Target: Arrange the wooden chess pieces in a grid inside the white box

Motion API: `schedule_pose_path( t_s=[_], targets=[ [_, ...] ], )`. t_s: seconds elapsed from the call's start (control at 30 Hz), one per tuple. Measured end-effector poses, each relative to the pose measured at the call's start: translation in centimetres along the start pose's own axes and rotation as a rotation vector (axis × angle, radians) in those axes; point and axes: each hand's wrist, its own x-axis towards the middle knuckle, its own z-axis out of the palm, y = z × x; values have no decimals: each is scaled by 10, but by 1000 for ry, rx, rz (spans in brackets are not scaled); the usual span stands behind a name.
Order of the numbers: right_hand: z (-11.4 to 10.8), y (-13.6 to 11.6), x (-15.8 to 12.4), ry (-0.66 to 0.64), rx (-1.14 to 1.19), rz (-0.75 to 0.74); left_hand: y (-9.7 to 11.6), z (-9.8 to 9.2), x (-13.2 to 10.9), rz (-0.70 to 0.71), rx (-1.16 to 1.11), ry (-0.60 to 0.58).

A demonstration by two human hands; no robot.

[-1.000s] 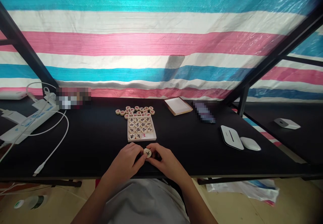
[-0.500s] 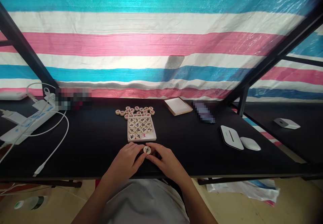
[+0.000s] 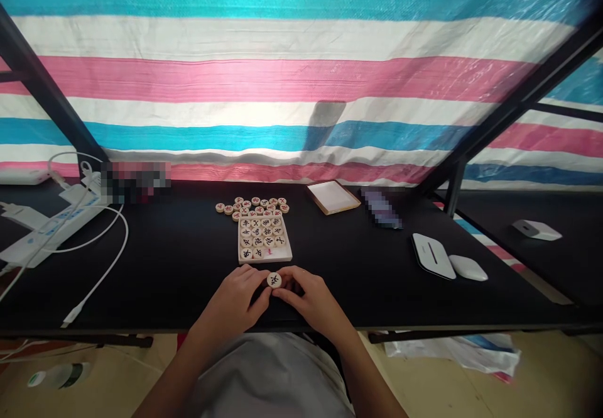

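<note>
Both hands meet near the front edge of the black table (image 3: 179, 280). My left hand (image 3: 235, 302) and my right hand (image 3: 308, 298) pinch one round wooden chess piece (image 3: 274, 280) between their fingertips, its black character facing up. Just beyond it lies a small white tray (image 3: 287, 257) filled with rows of similar pieces. Several more loose pieces (image 3: 252, 205), some with red characters, lie behind the tray.
A tray lid (image 3: 333, 197) rests at the back right of the pieces. White devices (image 3: 432, 256) and a mouse-like object (image 3: 467, 268) sit to the right. A power strip (image 3: 51, 226) with white cables (image 3: 101, 273) lies at the left. A striped tarp hangs behind.
The piece and both hands have shifted slightly away from me, toward the tray; the piece has turned a little between the fingers.
</note>
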Motion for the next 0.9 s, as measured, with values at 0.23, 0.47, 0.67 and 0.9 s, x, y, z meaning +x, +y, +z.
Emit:
schedule_pose_path(
  t_s=[0.23,0.47,0.67,0.9],
  targets=[
    [0,1,-2,12,-4,-39,1,-1,1,-4,16,-10],
    [0,3,-2,24,-27,-59,-1,1,1,-1,26,13],
    [1,6,-1,27,-42,-62,-1,2,0,-36,-20,47],
    [1,7,-1,23,-83,-109,-5,6,0,15,-19,49]
  ],
)
